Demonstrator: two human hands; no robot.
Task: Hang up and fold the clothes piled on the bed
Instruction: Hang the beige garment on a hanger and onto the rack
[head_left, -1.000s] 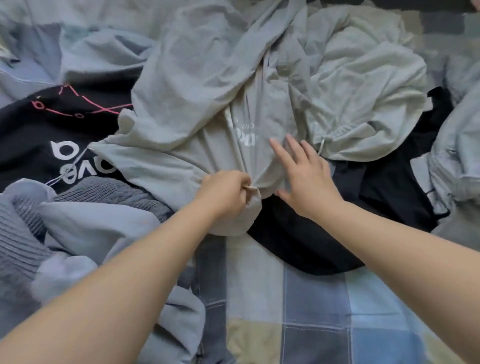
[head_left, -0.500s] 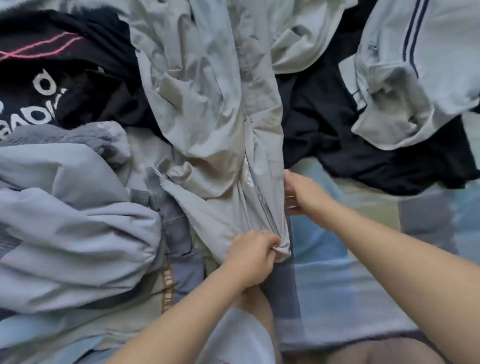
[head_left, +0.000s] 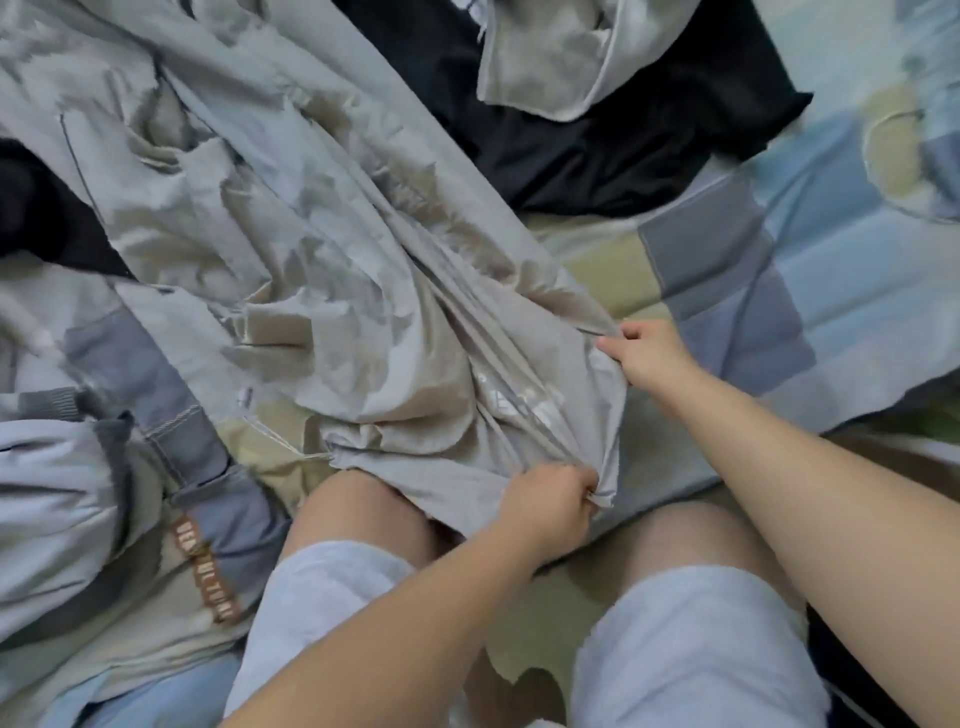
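Observation:
A crumpled light grey garment (head_left: 332, 270) with small white print lies stretched across the bed from the upper left down to my knees. My left hand (head_left: 545, 506) grips a bunched corner of its hem just above my left knee. My right hand (head_left: 647, 353) pinches the same garment's edge a little farther up and to the right. The cloth is pulled taut in folds between the two hands.
A black garment (head_left: 597, 135) lies at the top middle with a pale grey piece (head_left: 550, 57) on it. A blue-grey jacket (head_left: 57, 493) is heaped at the left. The patchwork bedspread (head_left: 727, 270) shows at the right. My knees in pale shorts (head_left: 691, 639) fill the bottom.
Both hands have dragged the grey garment toward me, its hem now over my knee. The view has tilted down, so my legs show and the pile sits farther up.

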